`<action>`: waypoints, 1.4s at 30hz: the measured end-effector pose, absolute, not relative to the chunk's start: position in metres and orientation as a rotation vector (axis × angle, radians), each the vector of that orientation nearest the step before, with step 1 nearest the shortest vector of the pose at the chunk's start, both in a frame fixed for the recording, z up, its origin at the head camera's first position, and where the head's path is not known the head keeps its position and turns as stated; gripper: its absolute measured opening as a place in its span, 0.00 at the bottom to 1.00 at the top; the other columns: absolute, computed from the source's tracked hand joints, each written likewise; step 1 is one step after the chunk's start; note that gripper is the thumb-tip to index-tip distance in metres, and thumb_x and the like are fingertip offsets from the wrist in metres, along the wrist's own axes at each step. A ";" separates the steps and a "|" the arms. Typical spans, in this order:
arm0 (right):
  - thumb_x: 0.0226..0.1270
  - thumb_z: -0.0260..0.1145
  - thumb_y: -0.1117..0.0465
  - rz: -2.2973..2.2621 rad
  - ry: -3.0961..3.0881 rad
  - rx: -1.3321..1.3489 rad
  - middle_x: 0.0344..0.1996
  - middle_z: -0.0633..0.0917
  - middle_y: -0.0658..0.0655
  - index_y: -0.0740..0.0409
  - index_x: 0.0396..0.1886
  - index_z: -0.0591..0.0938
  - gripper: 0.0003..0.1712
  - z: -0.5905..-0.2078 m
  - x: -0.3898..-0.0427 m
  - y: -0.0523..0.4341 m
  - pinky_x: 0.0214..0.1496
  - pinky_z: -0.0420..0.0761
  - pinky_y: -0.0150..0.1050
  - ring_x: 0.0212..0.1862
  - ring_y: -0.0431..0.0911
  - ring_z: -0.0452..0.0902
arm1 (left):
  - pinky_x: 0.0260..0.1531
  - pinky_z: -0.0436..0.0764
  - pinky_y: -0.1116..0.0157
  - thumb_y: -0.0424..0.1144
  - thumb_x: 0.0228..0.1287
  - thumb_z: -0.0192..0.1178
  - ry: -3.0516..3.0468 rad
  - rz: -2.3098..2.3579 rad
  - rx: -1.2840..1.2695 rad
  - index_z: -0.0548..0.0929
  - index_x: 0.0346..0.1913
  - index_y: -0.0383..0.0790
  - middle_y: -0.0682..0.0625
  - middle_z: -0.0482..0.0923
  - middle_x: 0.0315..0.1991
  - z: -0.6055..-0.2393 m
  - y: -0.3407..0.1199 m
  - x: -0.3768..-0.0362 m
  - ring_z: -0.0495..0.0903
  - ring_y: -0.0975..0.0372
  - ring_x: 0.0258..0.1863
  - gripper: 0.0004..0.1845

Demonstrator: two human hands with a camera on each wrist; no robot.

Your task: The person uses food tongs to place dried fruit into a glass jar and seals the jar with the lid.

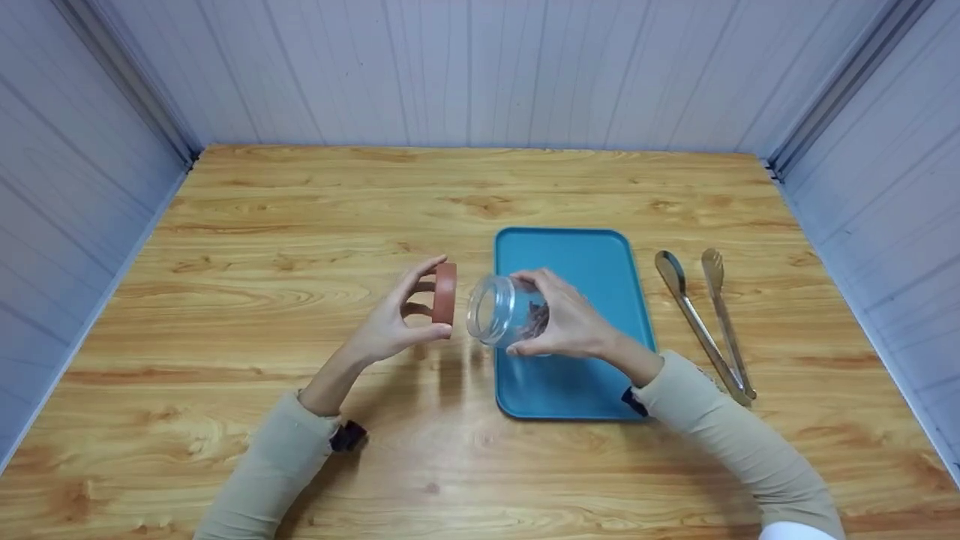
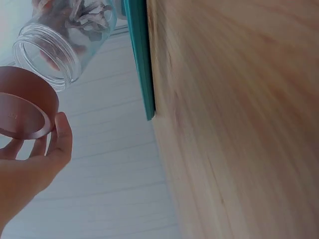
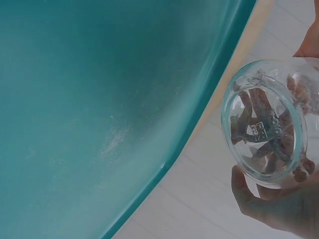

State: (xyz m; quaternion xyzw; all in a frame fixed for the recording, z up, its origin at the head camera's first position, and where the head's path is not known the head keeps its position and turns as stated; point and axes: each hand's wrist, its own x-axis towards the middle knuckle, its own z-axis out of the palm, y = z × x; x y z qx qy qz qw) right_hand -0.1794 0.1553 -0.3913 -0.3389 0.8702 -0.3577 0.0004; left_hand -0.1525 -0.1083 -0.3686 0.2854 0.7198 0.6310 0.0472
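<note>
In the head view my left hand (image 1: 390, 319) grips a reddish-brown round lid (image 1: 445, 300) by its rim, the lid held on edge. My right hand (image 1: 566, 319) holds a clear glass jar (image 1: 495, 311) tipped on its side, its open mouth turned toward the lid with a small gap between them. Dark brown strip-like pieces (image 3: 259, 119) lie near the jar's base in the right wrist view. The jar is above the left part of a blue tray (image 1: 570, 251). In the left wrist view the lid (image 2: 30, 99) is close to the jar's threaded mouth (image 2: 47, 57).
Metal tongs (image 1: 705, 330), with one spoon-shaped and one fork-shaped end, lie right of the tray on the wooden table (image 1: 315, 195). Pale panelled walls (image 1: 480, 75) enclose the back and both sides. Small pale specks (image 3: 117, 139) dot the tray's surface.
</note>
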 end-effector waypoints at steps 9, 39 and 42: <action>0.34 0.70 0.36 -1.016 2.785 -1.053 0.48 0.71 0.56 0.53 0.59 0.64 0.51 -0.391 -0.179 0.151 0.44 0.67 0.47 0.47 0.50 0.67 | 0.41 0.72 0.56 0.30 0.46 0.66 2.395 1.695 0.868 0.57 0.65 0.35 0.40 0.60 0.54 -0.362 -0.098 -0.147 0.65 0.52 0.48 0.42; 0.34 0.69 0.35 -0.890 2.838 -1.120 0.46 0.72 0.55 0.54 0.58 0.66 0.51 -0.392 -0.179 0.150 0.41 0.68 0.46 0.45 0.47 0.67 | 0.41 0.73 0.55 0.37 0.47 0.68 2.478 1.493 0.918 0.57 0.64 0.35 0.37 0.61 0.53 -0.365 -0.081 -0.148 0.65 0.50 0.49 0.42; 0.34 0.69 0.35 -0.882 2.831 -1.113 0.46 0.72 0.55 0.54 0.58 0.65 0.50 -0.392 -0.180 0.150 0.42 0.68 0.46 0.45 0.47 0.67 | 0.40 0.74 0.59 0.43 0.47 0.68 2.456 1.505 0.905 0.56 0.66 0.42 0.43 0.60 0.53 -0.383 -0.082 -0.156 0.66 0.56 0.49 0.44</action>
